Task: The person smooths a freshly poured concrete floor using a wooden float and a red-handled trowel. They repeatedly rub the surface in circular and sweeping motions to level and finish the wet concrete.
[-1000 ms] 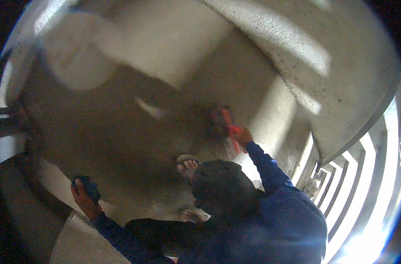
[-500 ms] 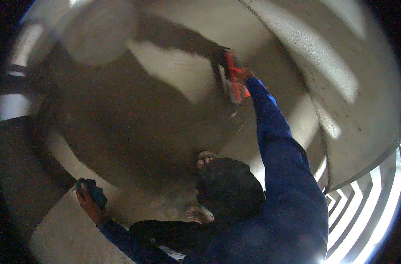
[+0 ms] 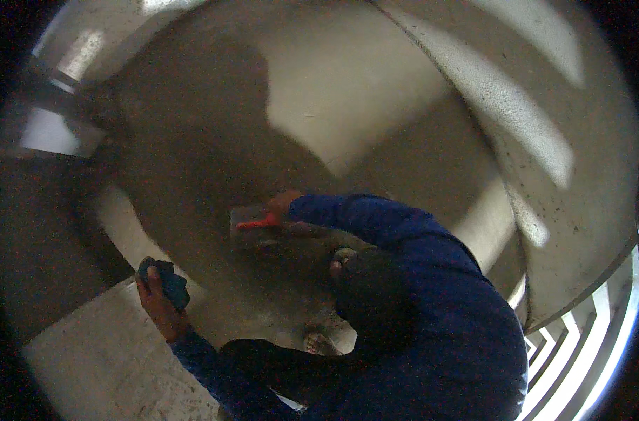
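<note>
My right hand (image 3: 283, 205) is closed round the red handle of a plastering trowel (image 3: 246, 235). The trowel's flat grey blade lies on or just over the smooth, damp-looking grey cement floor (image 3: 200, 161), ahead of my knees. My left hand (image 3: 162, 309), off to the left and lower, grips a dark blue-green crumpled lump (image 3: 169, 282), maybe a sponge or a rag. This lump is held up, apart from the trowel.
My bare foot (image 3: 321, 342) rests on the floor below my bent knee. A rough cement wall (image 3: 544, 161) curves along the right, with bright slatted openings (image 3: 586, 344) at lower right. A paler slab (image 3: 109, 351) lies at lower left. Sunlit patches cross the floor.
My right hand has swept the trowel from the upper right back toward me and leftward, the arm now bent. The left hand, still gripping the dark lump, has shifted slightly to the right.
</note>
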The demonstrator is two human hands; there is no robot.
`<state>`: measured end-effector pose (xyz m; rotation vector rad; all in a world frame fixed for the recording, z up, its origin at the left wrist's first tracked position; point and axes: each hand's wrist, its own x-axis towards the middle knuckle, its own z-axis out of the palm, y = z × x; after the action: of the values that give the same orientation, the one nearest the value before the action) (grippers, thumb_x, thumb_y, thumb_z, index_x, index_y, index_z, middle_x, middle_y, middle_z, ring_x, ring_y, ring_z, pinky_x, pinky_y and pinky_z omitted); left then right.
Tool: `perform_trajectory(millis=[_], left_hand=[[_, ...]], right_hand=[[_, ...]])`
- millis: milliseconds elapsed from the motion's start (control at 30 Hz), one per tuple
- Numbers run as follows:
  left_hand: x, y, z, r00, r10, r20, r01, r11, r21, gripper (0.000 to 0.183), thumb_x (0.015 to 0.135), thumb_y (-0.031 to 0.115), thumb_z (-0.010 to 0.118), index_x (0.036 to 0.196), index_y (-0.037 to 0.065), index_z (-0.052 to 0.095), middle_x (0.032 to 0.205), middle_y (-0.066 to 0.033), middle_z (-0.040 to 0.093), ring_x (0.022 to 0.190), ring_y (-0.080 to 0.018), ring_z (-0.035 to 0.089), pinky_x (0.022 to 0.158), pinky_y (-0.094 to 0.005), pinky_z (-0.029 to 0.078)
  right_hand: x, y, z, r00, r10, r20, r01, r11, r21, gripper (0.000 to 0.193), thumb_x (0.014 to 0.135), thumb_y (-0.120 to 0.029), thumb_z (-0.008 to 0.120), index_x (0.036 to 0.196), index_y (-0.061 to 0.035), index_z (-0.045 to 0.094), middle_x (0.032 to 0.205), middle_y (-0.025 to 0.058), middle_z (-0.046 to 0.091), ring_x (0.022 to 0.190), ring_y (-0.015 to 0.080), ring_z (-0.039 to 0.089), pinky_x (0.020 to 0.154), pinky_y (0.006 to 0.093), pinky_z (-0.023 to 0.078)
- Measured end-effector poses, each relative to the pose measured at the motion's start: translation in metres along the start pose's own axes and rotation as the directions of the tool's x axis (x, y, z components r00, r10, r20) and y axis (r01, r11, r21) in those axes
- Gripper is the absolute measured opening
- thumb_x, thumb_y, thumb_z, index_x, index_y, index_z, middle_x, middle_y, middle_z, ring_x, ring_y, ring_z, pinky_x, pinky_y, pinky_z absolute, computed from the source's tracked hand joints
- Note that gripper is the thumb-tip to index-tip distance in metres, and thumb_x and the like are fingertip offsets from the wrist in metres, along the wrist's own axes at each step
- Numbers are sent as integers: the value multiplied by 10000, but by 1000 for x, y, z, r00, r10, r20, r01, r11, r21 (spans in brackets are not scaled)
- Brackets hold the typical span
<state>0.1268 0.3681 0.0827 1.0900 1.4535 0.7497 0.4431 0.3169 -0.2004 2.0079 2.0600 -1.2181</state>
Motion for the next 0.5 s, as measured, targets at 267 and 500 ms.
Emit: perform_trajectory(millis=[267,500], left_hand=[[-41,16,-34,968,138,-212,-113,986,126,378,939,380,578,1177,88,542,913,-64,621,688,-137,586,540,-263,476],[-33,16,-32,979,51,-198,-36,996,75,365,949,365,564,1180,83,545,924,-63,626,724,-142,580,579,-264,483]], right_hand=[[-60,143,-169,824,378,-422,-410,912,16,381,785,-493,639,1067,-241,683,989,67,703,951,315,659,809,461,515],[-32,144,-88,937,274,-217,-305,944,-124,345,805,-406,615,1066,-186,668,946,117,703,892,327,668,756,450,526]])
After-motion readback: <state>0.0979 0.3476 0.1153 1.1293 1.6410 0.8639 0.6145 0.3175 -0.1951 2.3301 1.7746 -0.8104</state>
